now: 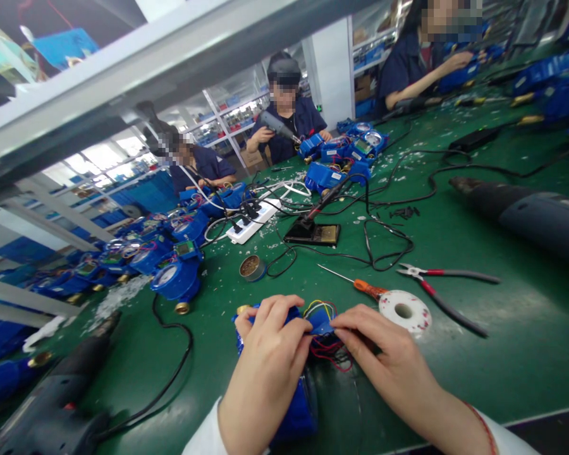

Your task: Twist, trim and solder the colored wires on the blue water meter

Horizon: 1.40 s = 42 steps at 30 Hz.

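Note:
A blue water meter [299, 411] lies on the bench in front of me, partly hidden beneath my left hand [271, 347]. That hand's fingers are curled over the meter's top, with thumb and forefinger closed near its wires. My right hand [389, 347] pinches at the ends of thin wires on the meter's right side; exactly which strand it holds is too small to tell. Yellow and white wires [320, 304] arch above the fingertips, and red and black wires [334, 355] hang loose below. A small blue part [320, 321] shows between both hands.
Close by are a solder wire spool [416, 323], an orange screwdriver [367, 289], cutting pliers [436, 278], a round tin [252, 268] and a soldering iron stand [313, 232]. Heat guns [61, 392] flank both sides. Cables, a power strip [253, 221], more meters [175, 278] and co-workers are beyond.

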Motion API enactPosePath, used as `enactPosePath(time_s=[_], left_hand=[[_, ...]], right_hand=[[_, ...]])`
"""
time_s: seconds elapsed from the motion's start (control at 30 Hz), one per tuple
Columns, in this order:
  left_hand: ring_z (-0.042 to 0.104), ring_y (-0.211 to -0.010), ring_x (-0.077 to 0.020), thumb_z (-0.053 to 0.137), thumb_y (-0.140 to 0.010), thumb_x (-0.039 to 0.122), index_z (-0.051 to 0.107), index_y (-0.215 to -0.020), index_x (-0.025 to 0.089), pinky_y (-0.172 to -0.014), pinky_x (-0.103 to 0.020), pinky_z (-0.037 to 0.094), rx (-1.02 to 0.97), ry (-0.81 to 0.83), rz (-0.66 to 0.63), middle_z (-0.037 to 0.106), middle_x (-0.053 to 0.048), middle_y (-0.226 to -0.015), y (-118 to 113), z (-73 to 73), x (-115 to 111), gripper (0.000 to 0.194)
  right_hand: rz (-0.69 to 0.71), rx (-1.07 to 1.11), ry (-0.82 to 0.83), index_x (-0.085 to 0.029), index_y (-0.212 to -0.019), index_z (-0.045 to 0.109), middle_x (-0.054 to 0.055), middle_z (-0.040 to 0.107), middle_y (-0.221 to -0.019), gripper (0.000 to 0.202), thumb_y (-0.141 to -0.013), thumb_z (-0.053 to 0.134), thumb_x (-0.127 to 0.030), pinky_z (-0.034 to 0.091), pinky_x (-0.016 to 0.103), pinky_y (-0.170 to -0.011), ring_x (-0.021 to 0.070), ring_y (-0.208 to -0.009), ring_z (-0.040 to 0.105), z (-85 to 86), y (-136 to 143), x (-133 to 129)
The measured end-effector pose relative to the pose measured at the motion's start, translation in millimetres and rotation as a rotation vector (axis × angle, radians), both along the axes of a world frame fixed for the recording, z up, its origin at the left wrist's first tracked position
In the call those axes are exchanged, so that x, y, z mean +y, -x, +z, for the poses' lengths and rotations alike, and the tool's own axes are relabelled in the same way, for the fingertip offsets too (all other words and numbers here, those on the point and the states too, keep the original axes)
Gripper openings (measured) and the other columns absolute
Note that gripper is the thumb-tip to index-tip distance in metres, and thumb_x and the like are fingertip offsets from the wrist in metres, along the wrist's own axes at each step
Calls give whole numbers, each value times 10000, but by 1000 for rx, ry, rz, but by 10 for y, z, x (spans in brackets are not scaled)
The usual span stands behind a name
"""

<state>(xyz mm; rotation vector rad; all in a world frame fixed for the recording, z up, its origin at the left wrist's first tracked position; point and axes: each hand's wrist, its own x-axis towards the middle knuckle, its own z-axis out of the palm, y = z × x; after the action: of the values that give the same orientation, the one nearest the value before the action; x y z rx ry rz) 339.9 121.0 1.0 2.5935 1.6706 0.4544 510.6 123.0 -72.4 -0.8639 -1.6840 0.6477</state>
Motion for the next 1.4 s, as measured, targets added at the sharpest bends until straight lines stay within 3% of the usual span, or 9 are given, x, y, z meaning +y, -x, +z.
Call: enactPosePath(time_s=[0.23,0.5,0.93,1.07,1.23,1.4], left_hand=[[509,-1110,-240,636,-827,163,662,-711,243,-855,-432,243,-23,86,1,640,4,-1147,-14,63,72,143],[530,-1059,-229,700,-785,236,608,-678,213,-844,-416,222,-45,53,-66,646,12,-1104,-26,43,101,143],[511,-1098,-201,582,-879,267,594,-834,217,-862,-383,233,-53,-106,-217,646,8,-1140,-116,25,47,69],[512,-1100,-221,675,-802,334,615,-899,261,-873,-396,238,-93,-88,-140,643,7,-1151,-40,25,45,136],[480,-1168,-245,624,-832,193,652,-805,280,-897,-449,242,-65,-25,-20,616,-1,-1211,53,16,44,95],[454,-1244,-261,554,-828,183,652,-815,304,-968,-532,221,-33,19,-41,583,23,-1287,54,69,36,157]], right_hand=[[-15,-44,-97,-174,-978,575,3,570,-858,168,-918,496,-38,457,224,-675,106,-774,550,-38,-21,-19],[-88,-118,-269,-141,-1042,559,48,587,-925,167,-929,483,-44,467,256,-752,138,-850,551,-65,-25,-36],[-75,-130,-255,-155,-1035,555,43,582,-903,164,-928,487,-52,483,275,-712,144,-814,545,-81,-33,-27],[-61,-109,-212,-154,-1040,559,40,586,-910,168,-925,494,-49,485,260,-738,134,-842,556,-91,-41,-30],[-67,-88,-183,-169,-1025,565,26,591,-907,147,-937,491,-76,485,226,-733,114,-826,569,-78,-33,-21],[-123,-111,-202,-172,-1133,532,45,588,-993,214,-934,498,-105,481,209,-800,119,-904,574,-69,-82,-55]])
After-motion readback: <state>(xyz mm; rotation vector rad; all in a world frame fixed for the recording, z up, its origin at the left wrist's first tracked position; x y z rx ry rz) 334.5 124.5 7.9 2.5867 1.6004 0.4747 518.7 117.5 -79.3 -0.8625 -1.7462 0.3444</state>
